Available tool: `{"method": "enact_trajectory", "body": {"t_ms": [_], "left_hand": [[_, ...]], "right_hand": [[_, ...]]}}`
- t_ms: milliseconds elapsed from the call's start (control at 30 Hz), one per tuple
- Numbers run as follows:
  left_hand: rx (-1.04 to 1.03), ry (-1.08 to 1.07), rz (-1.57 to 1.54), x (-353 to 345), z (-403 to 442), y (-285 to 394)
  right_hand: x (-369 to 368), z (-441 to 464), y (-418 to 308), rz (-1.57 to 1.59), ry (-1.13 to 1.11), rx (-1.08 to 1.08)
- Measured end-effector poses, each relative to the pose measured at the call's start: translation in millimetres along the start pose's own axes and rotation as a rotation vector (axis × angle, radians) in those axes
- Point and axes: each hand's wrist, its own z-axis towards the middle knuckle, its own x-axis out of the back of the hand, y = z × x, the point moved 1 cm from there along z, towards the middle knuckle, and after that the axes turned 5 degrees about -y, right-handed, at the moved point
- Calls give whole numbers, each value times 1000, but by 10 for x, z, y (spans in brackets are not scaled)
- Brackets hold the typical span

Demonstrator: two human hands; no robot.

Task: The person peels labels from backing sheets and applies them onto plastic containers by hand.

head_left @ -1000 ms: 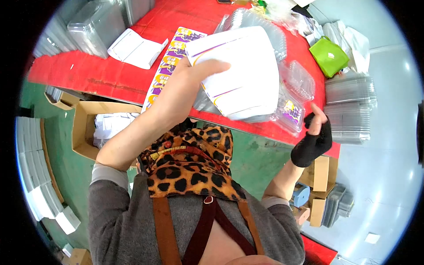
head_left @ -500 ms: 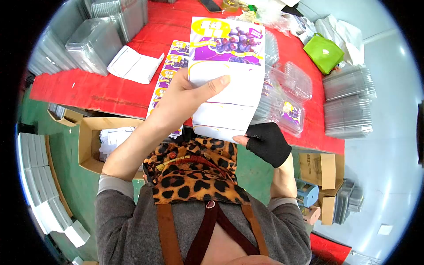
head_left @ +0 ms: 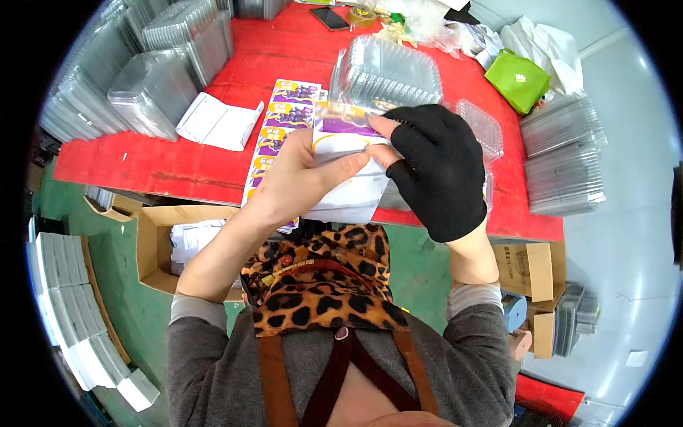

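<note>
My bare left hand [head_left: 302, 174] grips a white label sheet [head_left: 348, 203], its thumb lying across the front. At the sheet's upper end is a purple and yellow grape label [head_left: 345, 124]. My right hand [head_left: 441, 174], in a black fingerless glove, pinches the right edge of that label between thumb and forefinger. Whether the label is lifted off the backing there I cannot tell. Left of the sheet, printed grape label sheets [head_left: 288, 114] lie on the red table [head_left: 171, 167]. A stack of clear plastic boxes [head_left: 391, 71] stands just beyond my hands.
Tall stacks of clear boxes [head_left: 153, 85] crowd the table's left side, with more box stacks [head_left: 565, 153] at the right edge. A folded white sheet [head_left: 220, 121], a phone [head_left: 329, 19] and a green bag [head_left: 518, 82] lie around. Below sits a cardboard box [head_left: 153, 249] of paper scraps.
My right hand has moved up from the sheet's lower corner to its upper edge, pinching the label. The sheet has come lower, uncovering the box stack behind it.
</note>
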Motion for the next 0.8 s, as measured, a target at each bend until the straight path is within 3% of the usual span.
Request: {"method": "enact_trajectory", "body": {"t_ms": [133, 233, 333, 433, 467, 533, 600, 667, 733, 800], "left_hand": [[-107, -60, 135, 50, 37, -97], [-94, -54, 433, 49, 31, -29], [-105, -91, 633, 67, 19, 30], [-106, -113, 591, 85, 26, 31], [-100, -116, 546, 95, 34, 31], [-96, -131, 386, 127, 41, 25], [-60, -95, 223, 176, 61, 0], [10, -6, 56, 246, 84, -55], [34, 95, -79, 323, 109, -53], [71, 173, -431, 427, 160, -44]], "right_hand": [[11, -8, 71, 188, -42, -66], [76, -19, 210, 398, -126, -117], [34, -32, 326, 454, -166, -23], [126, -46, 373, 562, -217, -165], [230, -48, 345, 636, -189, -312], [317, -229, 395, 741, 171, -615], [330, -381, 644, 591, 716, -463], [448, -569, 777, 737, 938, -457], [452, -835, 789, 752, 961, -510], [395, -1144, 815, 775, 973, -548]]}}
